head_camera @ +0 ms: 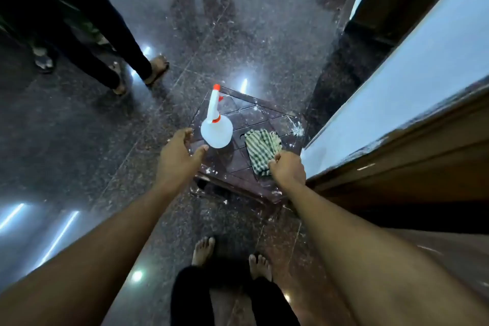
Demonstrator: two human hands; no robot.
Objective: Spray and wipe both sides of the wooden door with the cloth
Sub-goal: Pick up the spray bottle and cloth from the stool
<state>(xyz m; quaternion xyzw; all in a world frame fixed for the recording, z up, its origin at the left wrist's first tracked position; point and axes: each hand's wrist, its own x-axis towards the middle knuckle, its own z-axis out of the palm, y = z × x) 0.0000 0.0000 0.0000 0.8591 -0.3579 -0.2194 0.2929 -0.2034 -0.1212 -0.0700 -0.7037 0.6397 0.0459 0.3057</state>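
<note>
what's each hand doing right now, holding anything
Left hand: open, fingers spread right beside the spray bottle, not gripping it.
Right hand: closed, gripping the checked cloth on the stool.

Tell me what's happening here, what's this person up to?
A barefoot person leans over a low brown stool on the stone floor, beside the wooden door. The right hand grips the striped cloth lying on the stool. The left hand is open, reaching close to the white spray bottle standing there, not yet gripping it.
</note>
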